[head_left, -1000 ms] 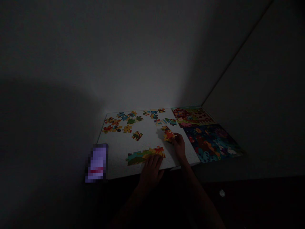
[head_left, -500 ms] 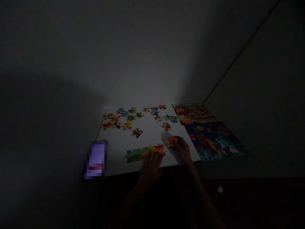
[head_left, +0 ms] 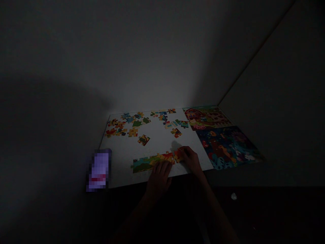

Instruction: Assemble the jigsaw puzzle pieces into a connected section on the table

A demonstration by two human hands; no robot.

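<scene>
I can't read any words, numbers or logos: the pixelated purple rectangular object point(head_left: 99, 169) just beside the front left corner of the white textured board point(head_left: 122, 162) is blurred past reading, and the farm-scene printed picture point(head_left: 207, 118) and dark blue printed picture point(head_left: 225, 147) along the board's right edge show nothing legible

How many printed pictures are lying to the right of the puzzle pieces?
2. The barn picture sits at the far right corner of the white board; the dark sea-toned picture lies just nearer the person, against it. Neither looks hidden, but the light is dim.
</scene>
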